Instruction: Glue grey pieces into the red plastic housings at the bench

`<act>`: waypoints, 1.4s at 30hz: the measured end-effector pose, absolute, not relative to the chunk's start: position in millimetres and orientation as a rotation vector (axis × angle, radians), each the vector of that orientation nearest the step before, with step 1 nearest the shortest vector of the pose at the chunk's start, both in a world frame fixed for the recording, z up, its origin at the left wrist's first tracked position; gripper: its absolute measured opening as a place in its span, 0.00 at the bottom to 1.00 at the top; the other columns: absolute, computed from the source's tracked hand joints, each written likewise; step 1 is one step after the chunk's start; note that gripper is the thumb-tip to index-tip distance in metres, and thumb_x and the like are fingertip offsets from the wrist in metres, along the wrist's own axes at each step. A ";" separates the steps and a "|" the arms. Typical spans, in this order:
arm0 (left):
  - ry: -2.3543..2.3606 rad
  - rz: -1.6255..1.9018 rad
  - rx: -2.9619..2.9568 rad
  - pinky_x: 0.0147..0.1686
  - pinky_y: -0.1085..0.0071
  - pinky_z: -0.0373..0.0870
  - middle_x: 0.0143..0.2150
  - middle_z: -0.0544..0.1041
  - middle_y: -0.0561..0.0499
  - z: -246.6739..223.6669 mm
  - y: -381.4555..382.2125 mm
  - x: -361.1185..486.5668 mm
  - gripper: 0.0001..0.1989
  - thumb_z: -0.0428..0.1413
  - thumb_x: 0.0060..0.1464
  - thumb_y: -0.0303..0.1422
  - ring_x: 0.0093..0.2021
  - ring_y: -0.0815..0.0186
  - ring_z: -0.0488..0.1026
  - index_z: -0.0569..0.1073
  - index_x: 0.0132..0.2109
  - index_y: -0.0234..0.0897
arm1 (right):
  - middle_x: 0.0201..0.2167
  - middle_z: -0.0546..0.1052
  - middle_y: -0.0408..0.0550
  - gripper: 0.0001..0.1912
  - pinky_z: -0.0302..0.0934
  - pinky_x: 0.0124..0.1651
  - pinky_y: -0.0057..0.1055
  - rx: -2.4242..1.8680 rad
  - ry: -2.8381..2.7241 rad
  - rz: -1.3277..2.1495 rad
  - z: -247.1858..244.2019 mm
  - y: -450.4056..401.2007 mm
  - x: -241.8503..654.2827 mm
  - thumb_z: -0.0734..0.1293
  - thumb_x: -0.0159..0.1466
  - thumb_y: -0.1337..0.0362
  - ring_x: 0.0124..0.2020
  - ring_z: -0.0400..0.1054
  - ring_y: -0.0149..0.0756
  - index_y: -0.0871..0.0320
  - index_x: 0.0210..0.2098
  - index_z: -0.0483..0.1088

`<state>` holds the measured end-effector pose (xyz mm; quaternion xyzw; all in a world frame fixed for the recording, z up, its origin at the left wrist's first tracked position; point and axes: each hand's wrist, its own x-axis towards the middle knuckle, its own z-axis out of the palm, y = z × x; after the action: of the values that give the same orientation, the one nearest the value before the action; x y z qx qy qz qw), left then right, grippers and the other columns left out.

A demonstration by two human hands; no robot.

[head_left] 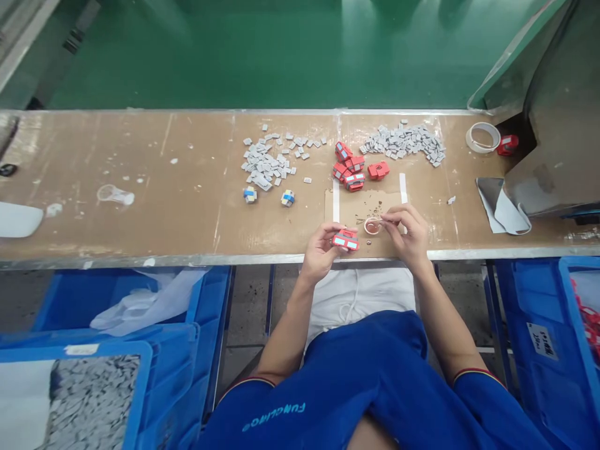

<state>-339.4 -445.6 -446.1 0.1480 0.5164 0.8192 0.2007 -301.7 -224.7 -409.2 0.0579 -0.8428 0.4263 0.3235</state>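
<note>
Brown-covered bench (197,187), green surface (281,56) beyond. Left hand (319,256) grips a red block (345,240) between thumb and fingers, near the bench's front edge. Right hand (413,240) has fingertips pinched together on a thin stick (383,220), its far end at a small cup (366,229) just right of the block. Farther back: clustered red pieces (355,182), gray chips (267,164) heaped either side.
</note>
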 end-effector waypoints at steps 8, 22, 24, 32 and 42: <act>1.765 2.175 0.382 0.47 0.69 0.81 0.49 0.87 0.44 -442.9 -447.4 -330.2 0.17 0.71 0.53 0.32 0.46 0.61 0.84 0.82 0.50 0.38 | 0.34 0.84 0.48 0.15 0.77 0.40 0.38 -0.238 -2.110 1.460 -428.7 -229.2 -290.7 0.73 0.68 0.49 0.36 0.81 0.41 0.53 0.36 0.76; 1.977 2.013 0.364 0.47 0.66 0.82 0.49 0.86 0.45 -439.2 -450.2 -324.3 0.15 0.68 0.55 0.32 0.43 0.61 0.84 0.81 0.50 0.37 | 0.35 0.85 0.46 0.10 0.79 0.41 0.35 -0.258 -1.961 1.656 -406.7 -254.2 -272.9 0.77 0.67 0.56 0.37 0.83 0.40 0.52 0.37 0.75; 1.955 2.013 0.359 0.48 0.65 0.82 0.49 0.86 0.44 -439.8 -450.3 -324.2 0.15 0.68 0.56 0.33 0.44 0.60 0.84 0.81 0.51 0.37 | 0.36 0.85 0.46 0.07 0.79 0.43 0.38 -0.189 -2.049 1.600 -406.6 -261.0 -271.2 0.76 0.68 0.57 0.40 0.84 0.41 0.51 0.38 0.77; 1.952 2.020 0.375 0.49 0.66 0.81 0.49 0.85 0.44 -439.8 -450.6 -323.0 0.16 0.70 0.54 0.34 0.46 0.59 0.84 0.81 0.50 0.37 | 0.35 0.85 0.46 0.07 0.80 0.43 0.41 -0.116 -2.166 1.498 -411.2 -270.5 -274.0 0.73 0.69 0.56 0.39 0.83 0.43 0.50 0.37 0.76; 1.949 2.025 0.390 0.48 0.66 0.82 0.48 0.85 0.44 -440.1 -451.1 -323.3 0.16 0.69 0.55 0.34 0.46 0.59 0.84 0.81 0.50 0.38 | 0.34 0.85 0.47 0.08 0.79 0.38 0.40 -0.155 -2.232 1.420 -407.9 -271.6 -272.3 0.73 0.69 0.54 0.36 0.83 0.42 0.50 0.37 0.76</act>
<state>-323.3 -451.1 -440.1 0.1359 0.6790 0.7054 0.1514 -272.3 -271.6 -407.9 -0.0567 -0.8169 0.5197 0.2436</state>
